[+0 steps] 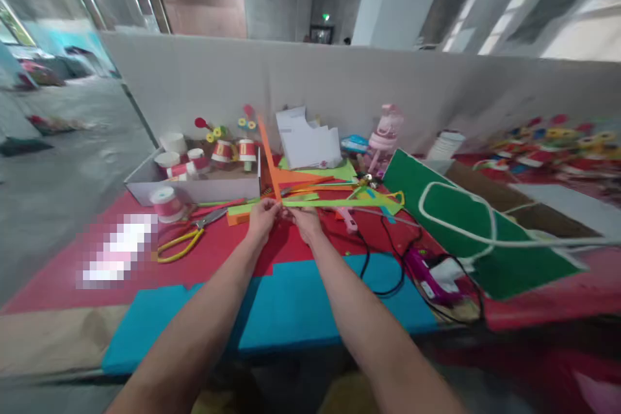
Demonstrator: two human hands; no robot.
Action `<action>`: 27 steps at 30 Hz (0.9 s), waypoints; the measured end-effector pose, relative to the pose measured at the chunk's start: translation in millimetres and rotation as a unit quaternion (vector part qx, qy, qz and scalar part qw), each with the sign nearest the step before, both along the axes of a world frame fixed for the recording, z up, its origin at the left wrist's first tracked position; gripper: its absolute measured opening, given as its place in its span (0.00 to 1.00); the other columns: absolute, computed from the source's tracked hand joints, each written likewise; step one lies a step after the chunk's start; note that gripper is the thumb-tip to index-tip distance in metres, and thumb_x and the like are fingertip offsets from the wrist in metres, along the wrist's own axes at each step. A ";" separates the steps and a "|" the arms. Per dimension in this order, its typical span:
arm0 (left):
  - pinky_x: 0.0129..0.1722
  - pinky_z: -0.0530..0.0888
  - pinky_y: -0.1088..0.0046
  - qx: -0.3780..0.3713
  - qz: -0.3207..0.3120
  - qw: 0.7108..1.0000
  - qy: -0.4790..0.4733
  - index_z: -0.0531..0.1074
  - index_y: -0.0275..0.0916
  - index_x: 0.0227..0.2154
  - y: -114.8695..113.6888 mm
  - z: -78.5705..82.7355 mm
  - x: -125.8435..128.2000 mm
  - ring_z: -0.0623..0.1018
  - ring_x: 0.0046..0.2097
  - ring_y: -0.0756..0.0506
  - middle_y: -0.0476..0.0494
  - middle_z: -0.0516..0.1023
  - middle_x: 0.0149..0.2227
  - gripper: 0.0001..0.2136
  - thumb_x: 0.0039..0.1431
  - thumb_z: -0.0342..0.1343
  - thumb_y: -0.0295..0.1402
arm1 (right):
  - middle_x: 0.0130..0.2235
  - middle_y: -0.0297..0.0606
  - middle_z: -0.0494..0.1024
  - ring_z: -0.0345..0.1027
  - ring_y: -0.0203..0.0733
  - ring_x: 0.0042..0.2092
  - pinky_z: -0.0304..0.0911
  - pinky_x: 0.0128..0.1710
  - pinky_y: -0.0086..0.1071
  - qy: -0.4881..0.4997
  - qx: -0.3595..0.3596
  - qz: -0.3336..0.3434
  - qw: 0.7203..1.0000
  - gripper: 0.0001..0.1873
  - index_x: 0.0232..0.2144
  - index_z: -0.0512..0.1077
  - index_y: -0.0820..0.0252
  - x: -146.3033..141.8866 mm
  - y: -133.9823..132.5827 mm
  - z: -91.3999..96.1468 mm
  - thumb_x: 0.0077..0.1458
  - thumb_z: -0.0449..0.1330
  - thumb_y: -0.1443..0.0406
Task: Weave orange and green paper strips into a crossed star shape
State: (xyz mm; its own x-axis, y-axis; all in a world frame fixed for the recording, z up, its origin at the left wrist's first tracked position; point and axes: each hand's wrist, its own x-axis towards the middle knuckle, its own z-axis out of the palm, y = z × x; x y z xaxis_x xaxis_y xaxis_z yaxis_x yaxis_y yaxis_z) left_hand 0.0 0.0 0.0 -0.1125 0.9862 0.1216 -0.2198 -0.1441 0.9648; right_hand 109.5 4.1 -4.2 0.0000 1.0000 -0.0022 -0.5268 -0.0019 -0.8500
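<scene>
Both my arms reach forward over the red table [218, 259]. My left hand [262, 218] is closed on the lower end of an orange paper strip [269, 155] that stands up and leans back to the left. My right hand [305, 220] is closed on the near end of a green paper strip [339, 203] that runs to the right above the table. The two strips meet between my fingertips. The fingers are partly hidden by the backs of my hands.
Yellow-handled scissors [187, 240] lie left of my hands, beside a ribbon roll [165, 202]. A white box [194, 189] holds decorated paper cups. A purple glue gun [427, 277] with black cord, a green paper bag [466, 233], a pink bottle [385, 132] and blue foam sheets [291, 310] lie around.
</scene>
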 end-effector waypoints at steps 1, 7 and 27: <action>0.20 0.62 0.78 0.001 0.000 1.000 0.005 0.68 0.36 0.21 0.7 0.1 -0.4 0.67 0.19 0.53 0.52 0.69 0.17 0.14 0.40 0.64 0.40 | 0.25 0.30 0.75 0.65 0.29 0.24 0.65 0.29 0.26 -0.004 0.005 0.003 1.000 0.19 0.25 0.73 0.61 0.8 -0.8 -0.4 0.27 0.72 0.60; 0.20 0.61 0.78 -0.013 -0.014 1.000 -0.017 0.69 0.36 0.22 -3.0 3.7 0.5 0.67 0.19 0.53 0.51 0.71 0.17 0.13 0.39 0.66 0.38 | 0.24 0.30 0.74 0.65 0.31 0.25 0.66 0.30 0.28 -0.058 0.023 -0.002 0.998 0.17 0.25 0.73 0.60 3.2 -3.9 1.9 0.32 0.71 0.58; 0.28 0.67 0.76 0.004 -0.051 0.998 -0.027 0.71 0.37 0.31 -8.4 8.1 4.8 0.71 0.25 0.52 0.51 0.74 0.25 0.16 0.37 0.67 0.33 | 0.23 0.30 0.74 0.66 0.33 0.25 0.69 0.31 0.32 -0.052 0.030 -0.083 0.995 0.18 0.28 0.74 0.60 3.0 0.0 -0.6 0.34 0.69 0.56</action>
